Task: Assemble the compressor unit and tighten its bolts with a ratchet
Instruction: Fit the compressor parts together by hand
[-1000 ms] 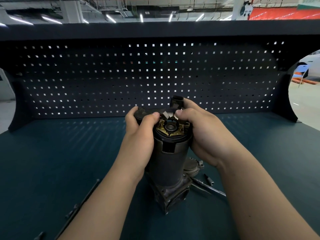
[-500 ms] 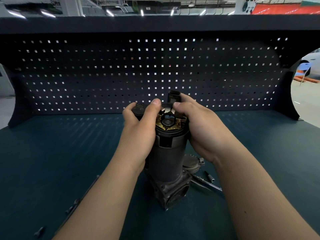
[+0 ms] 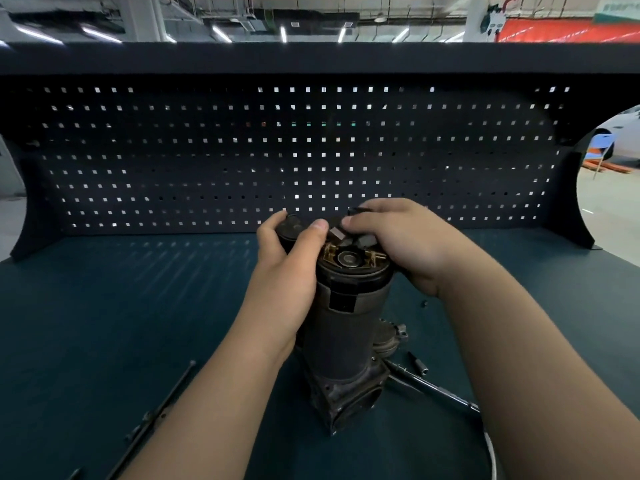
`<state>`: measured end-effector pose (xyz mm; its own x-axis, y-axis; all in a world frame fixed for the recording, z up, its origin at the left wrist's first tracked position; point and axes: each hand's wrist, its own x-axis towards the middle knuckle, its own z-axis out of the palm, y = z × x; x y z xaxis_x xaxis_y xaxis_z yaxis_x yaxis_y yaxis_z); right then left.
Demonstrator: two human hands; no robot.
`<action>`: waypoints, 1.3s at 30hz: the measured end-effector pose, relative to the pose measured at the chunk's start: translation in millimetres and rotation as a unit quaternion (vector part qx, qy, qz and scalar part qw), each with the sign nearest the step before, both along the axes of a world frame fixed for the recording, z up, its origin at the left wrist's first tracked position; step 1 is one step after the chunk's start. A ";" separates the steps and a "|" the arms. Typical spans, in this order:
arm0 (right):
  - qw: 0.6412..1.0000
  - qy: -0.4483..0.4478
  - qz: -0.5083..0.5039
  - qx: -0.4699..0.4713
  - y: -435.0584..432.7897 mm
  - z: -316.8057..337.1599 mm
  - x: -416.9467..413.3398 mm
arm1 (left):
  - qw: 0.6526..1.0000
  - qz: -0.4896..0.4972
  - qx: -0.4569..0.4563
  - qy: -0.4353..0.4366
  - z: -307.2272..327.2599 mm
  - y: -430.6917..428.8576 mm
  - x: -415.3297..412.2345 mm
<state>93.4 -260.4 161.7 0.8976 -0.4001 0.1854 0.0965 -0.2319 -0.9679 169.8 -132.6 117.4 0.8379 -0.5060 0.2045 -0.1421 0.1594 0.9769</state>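
On the worktop (image 3: 138,306) the compressor unit (image 3: 343,327) stands upright, central. The left hand (image 3: 291,268) grips a dark cap (image 3: 294,230) beside its open top; the right hand (image 3: 401,244) curls over that top. Assembly, I judge: next, seat the cap squarely.

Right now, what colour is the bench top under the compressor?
The bench top is dark teal, clearest in the head view.

Δ vs 1.0 s ago: right hand (image 3: 398,244) lies flatter over the rear top of the compressor unit (image 3: 346,327), palm lifted off the housing side it wrapped before. Its fingers now cover most of the black connector (image 3: 356,210), which earlier stood clear. Left hand (image 3: 287,271) thumb tip shifts slightly right. A small dark part (image 3: 423,303) shows below the right wrist
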 end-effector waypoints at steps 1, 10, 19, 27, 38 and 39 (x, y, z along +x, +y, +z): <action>1.000 0.002 -0.010 -0.011 1.5 -1.3 1.5 | 1.000 0.001 -0.001 0.004 -0.6 -0.7 -0.1; 0.999 -0.007 -0.036 0.015 1.1 -16.1 -1.1 | 0.999 -0.044 0.004 0.011 -2.7 -2.9 3.1; 0.996 -0.050 0.021 0.071 7.5 -21.1 -17.4 | 0.999 -0.044 0.014 0.008 -2.4 -2.7 3.9; 0.975 -0.107 0.054 0.188 19.7 -36.0 -17.2 | 0.999 -0.032 0.017 -0.002 -0.9 -2.0 3.6; 0.971 -0.132 0.054 0.191 21.2 -44.4 -9.0 | 1.000 0.000 0.022 0.012 0.4 0.6 8.8; 0.973 -0.130 0.049 0.187 21.9 -44.7 -7.0 | 1.000 0.003 0.023 0.012 0.3 1.5 10.2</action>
